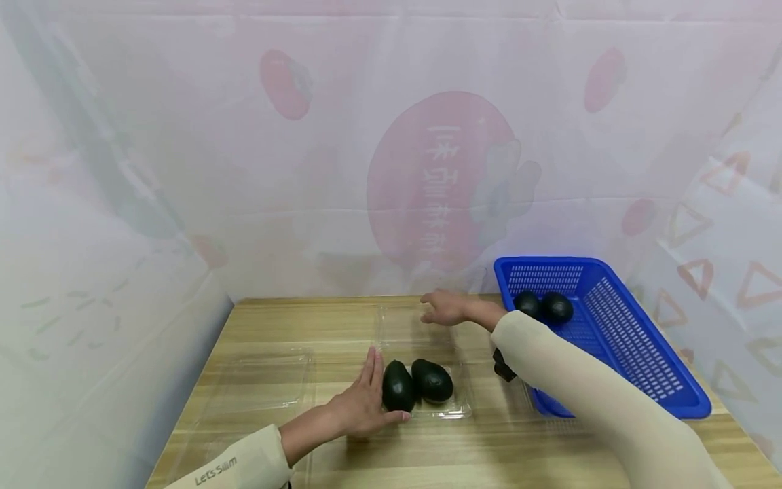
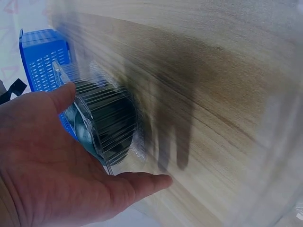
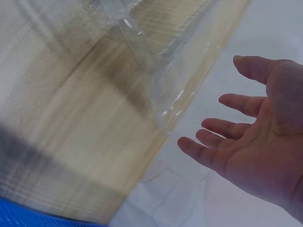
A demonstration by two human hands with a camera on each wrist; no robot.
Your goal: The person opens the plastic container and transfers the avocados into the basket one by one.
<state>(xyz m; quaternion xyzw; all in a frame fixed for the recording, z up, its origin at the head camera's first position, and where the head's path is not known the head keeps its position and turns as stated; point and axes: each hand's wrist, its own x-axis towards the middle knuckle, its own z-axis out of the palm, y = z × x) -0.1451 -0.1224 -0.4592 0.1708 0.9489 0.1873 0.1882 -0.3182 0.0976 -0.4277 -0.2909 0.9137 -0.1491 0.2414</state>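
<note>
Two dark green avocados (image 1: 398,387) lie side by side in the base of a clear plastic clamshell box (image 1: 461,411) on the table. My left hand (image 1: 360,402) rests along the box's left side, fingers straight and thumb by its front edge. In the left wrist view, the thumb of that hand (image 2: 57,151) lies at the rim of the ribbed box wall (image 2: 116,130). The box's clear lid (image 1: 397,324) is folded back, away from me. Close to the lid's right side is my right hand (image 1: 449,309), its fingers loosely spread and holding nothing in the right wrist view.
A blue perforated basket (image 1: 647,353) stands on the right with two more avocados (image 1: 557,308) inside. Other clear plastic boxes (image 1: 263,380) sit on the left of the wooden table (image 1: 427,455). Printed cloth walls (image 1: 305,170) enclose the back and sides.
</note>
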